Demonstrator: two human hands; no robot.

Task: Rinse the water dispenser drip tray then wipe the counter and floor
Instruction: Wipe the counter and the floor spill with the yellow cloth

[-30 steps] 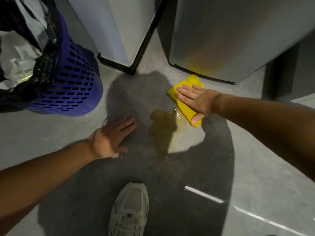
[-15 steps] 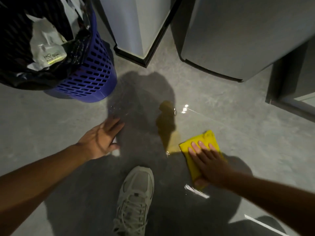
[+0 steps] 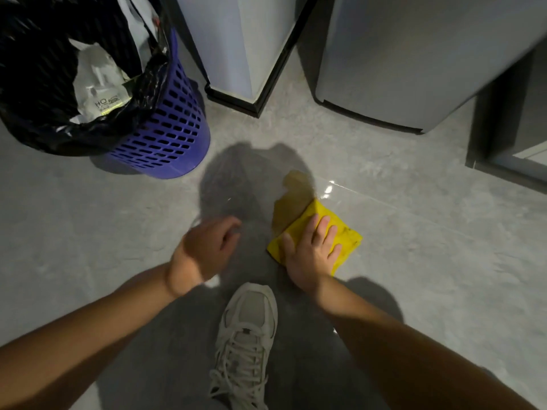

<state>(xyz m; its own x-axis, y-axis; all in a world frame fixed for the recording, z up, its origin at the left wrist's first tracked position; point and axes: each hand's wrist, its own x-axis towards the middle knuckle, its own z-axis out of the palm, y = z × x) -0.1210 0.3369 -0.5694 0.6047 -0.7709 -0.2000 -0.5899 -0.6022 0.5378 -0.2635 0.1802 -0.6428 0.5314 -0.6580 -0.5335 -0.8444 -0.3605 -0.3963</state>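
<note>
Yellow cloth (image 3: 346, 236) flat on grey floor (image 3: 429, 261), a little right of frame centre, folded to a rough square
Right hand (image 3: 310, 253) pressed palm-down on cloth, fingers spread and extended, nothing gripped, near corner of cloth hidden under palm
Wet patch (image 3: 291, 199) at 11 o'clock from cloth, touching its far edge, yellowish tint, glare spots at 12 o'clock from cloth
Left hand (image 3: 207, 250) at 9 o'clock from cloth, apart from it, motion-blurred, fingers loosely curled, apparently empty; contact with floor impossible to tell
Pale sneaker (image 3: 245, 347) at 7 o'clock from cloth, toe pointing up-frame, between both forearms
Blue slotted bin (image 3: 168, 131) at 10 o'clock, well apart, lined with black bag (image 3: 38, 93), white packaging inside
Grey appliance base (image 3: 384, 69) at 12 o'clock, second pale unit with black trim (image 3: 236, 54) left of it, narrow floor gap between
</note>
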